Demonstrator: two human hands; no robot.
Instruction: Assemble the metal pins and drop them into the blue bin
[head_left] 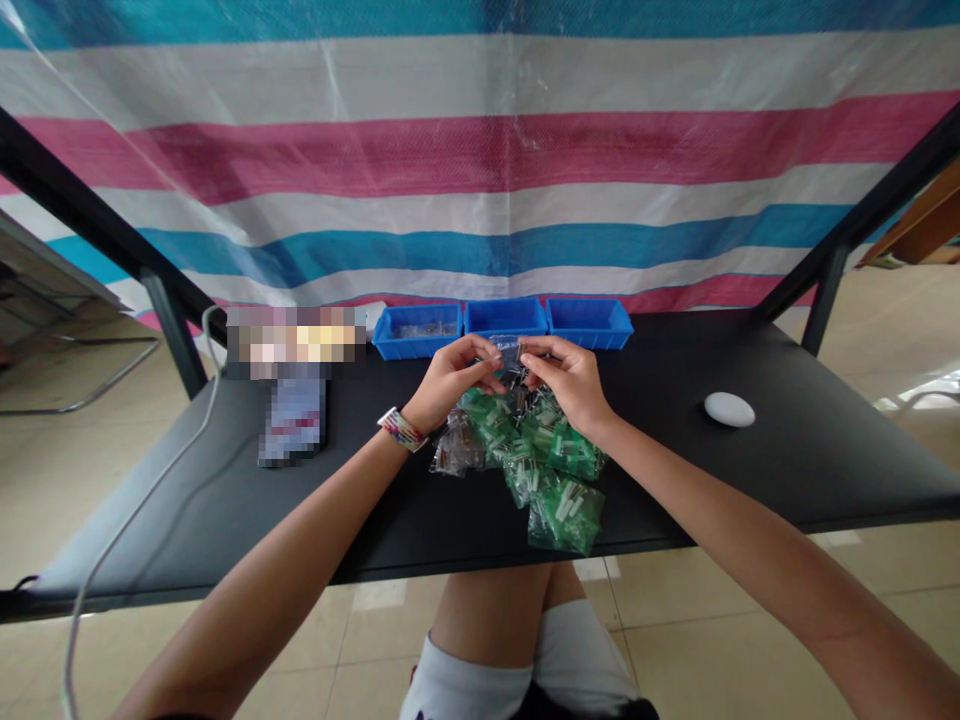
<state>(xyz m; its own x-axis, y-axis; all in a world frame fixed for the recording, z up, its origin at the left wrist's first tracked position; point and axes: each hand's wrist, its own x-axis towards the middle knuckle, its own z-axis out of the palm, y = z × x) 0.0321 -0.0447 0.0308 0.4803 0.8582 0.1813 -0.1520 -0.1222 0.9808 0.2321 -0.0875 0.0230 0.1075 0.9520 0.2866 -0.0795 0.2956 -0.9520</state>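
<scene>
Between my hands is a small clear plastic bag (507,350), with dark bits showing near its right side. My left hand (455,378) pinches the bag's left edge between thumb and fingers. On the other side, my right hand (570,380) has its thumb and fingers closed on the right edge. Below the hands, several green-tinted bags with pale pieces (566,510) lie in a pile on the black table (660,480). Some clear bags with brownish contents (456,447) rest at the pile's left.
Three blue bins stand in a row behind my hands: the left bin (418,350) holds small clear bags. A white oval object (729,409) lies at right. A blurred item (294,418) and a white cable (142,500) are at left.
</scene>
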